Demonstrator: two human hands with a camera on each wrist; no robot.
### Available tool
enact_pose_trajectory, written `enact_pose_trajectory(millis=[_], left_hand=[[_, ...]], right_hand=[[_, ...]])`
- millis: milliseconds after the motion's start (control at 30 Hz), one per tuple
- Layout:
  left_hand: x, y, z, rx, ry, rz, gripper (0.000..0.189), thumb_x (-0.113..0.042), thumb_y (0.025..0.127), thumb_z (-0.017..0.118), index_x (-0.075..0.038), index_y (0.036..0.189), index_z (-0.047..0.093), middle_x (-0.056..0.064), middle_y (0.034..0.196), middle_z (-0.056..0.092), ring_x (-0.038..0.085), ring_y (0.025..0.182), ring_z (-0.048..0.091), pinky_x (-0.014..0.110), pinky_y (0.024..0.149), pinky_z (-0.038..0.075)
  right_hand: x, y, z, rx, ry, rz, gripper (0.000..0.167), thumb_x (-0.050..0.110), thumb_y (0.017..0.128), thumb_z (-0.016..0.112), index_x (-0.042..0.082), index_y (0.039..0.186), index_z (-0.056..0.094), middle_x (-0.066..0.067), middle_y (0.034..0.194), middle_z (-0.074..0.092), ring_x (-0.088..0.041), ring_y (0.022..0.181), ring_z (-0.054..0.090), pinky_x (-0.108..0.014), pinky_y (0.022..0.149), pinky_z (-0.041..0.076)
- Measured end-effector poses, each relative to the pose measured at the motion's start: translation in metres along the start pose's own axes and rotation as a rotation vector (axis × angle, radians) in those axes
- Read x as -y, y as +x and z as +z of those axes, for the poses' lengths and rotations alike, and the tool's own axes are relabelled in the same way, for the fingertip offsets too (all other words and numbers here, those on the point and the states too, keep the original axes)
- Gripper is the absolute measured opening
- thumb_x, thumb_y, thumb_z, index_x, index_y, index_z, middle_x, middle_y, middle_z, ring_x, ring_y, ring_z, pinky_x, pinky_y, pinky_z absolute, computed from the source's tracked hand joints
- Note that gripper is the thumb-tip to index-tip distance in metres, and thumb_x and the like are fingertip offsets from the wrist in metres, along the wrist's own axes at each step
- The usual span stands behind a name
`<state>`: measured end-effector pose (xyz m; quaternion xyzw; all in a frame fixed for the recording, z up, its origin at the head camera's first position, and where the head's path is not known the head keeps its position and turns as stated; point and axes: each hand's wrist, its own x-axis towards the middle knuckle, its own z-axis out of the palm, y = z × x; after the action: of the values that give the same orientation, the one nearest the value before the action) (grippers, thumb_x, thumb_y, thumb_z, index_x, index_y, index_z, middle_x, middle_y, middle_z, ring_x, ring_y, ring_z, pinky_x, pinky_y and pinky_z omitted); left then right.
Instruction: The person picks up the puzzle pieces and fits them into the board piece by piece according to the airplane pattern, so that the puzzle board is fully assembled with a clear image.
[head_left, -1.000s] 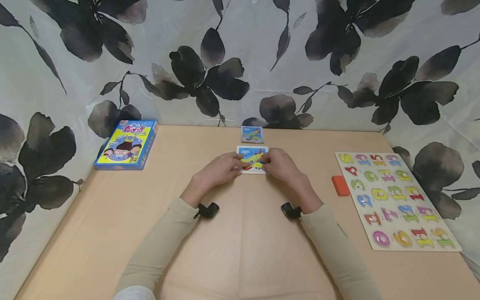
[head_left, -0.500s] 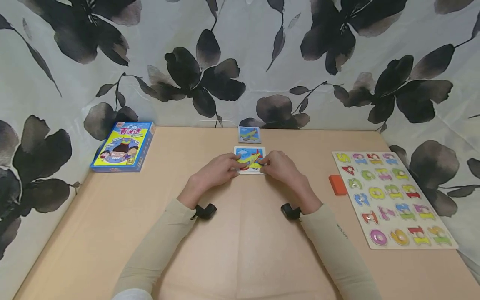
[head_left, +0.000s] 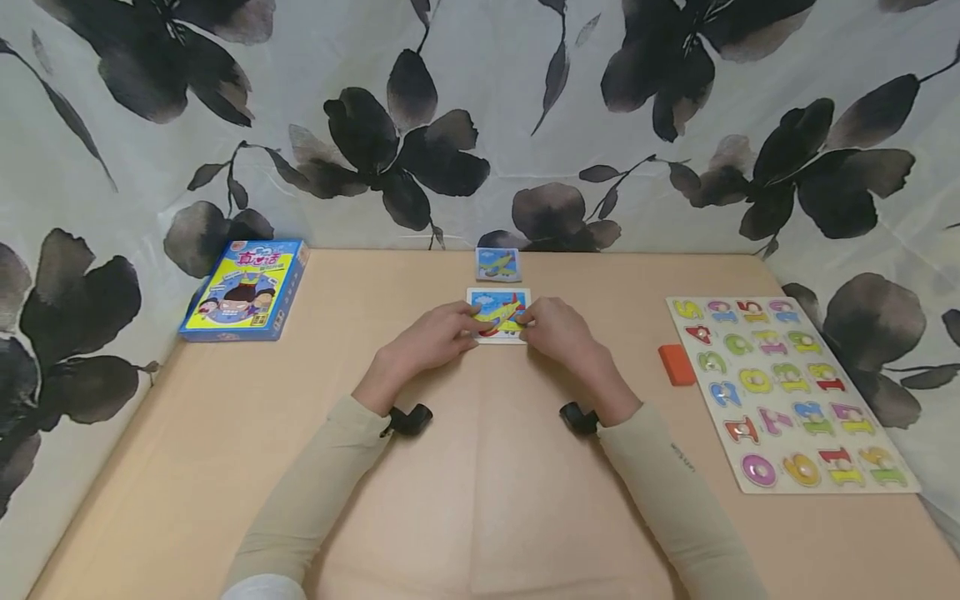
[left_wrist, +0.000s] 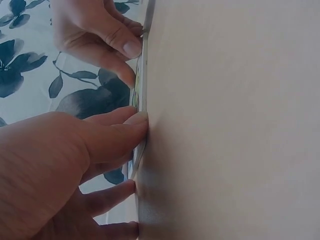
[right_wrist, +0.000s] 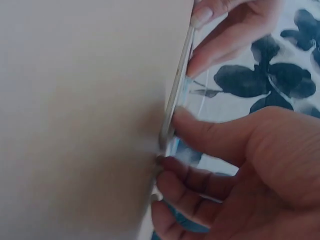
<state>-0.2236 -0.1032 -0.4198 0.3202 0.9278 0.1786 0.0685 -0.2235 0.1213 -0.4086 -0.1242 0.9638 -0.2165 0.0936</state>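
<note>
A white-bordered picture board (head_left: 498, 336) with a yellow airplane on blue sky lies flat near the back middle of the table. My left hand (head_left: 438, 335) holds its left side, thumb at the front edge and index finger over the picture. At the right side my right hand (head_left: 561, 335) grips the edge between thumb and bent fingers, covering the right border. Both wrist views show the board (left_wrist: 144, 75) edge-on as a thin pale slab. In the right wrist view the thumb (right_wrist: 187, 122) presses along it, with the other fingers curled low by the table.
Behind the board lies a smaller airplane picture card (head_left: 498, 265). A blue and yellow box (head_left: 243, 292) stands at the back left. On the right are an orange block (head_left: 677, 365) and a white board of colourful number pieces (head_left: 806, 487). Flowered cloth (head_left: 540, 150) hangs behind the table.
The head view has shifted slightly. Both hands stay at the sides of the airplane picture board, with only tiny finger movements.
</note>
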Motion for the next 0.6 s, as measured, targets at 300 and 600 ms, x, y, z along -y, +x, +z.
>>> enact_pose_trajectory(millis=[300,600], left_hand=[[-0.001,0.003,0.001,-0.004,0.0,0.005,0.036,-0.017,0.096,0.065,-0.018,0.132,0.066,0.016,0.149,0.05,0.03,0.14,0.047,0.043,0.117,0.037],[-0.003,0.001,0.004,0.019,-0.017,-0.004,0.037,-0.015,0.097,0.064,-0.017,0.133,0.065,0.016,0.15,0.05,0.032,0.142,0.045,0.045,0.117,0.037]], right_hand=[[-0.005,0.0,-0.002,-0.018,-0.012,0.002,0.03,0.015,0.091,0.069,0.009,0.12,0.073,-0.013,0.124,0.07,-0.028,0.106,0.063,-0.041,0.084,0.052],[-0.014,0.001,0.006,-0.02,0.067,0.014,0.039,0.017,0.09,0.071,0.009,0.128,0.068,-0.01,0.111,0.072,-0.024,0.085,0.053,-0.031,0.07,0.039]])
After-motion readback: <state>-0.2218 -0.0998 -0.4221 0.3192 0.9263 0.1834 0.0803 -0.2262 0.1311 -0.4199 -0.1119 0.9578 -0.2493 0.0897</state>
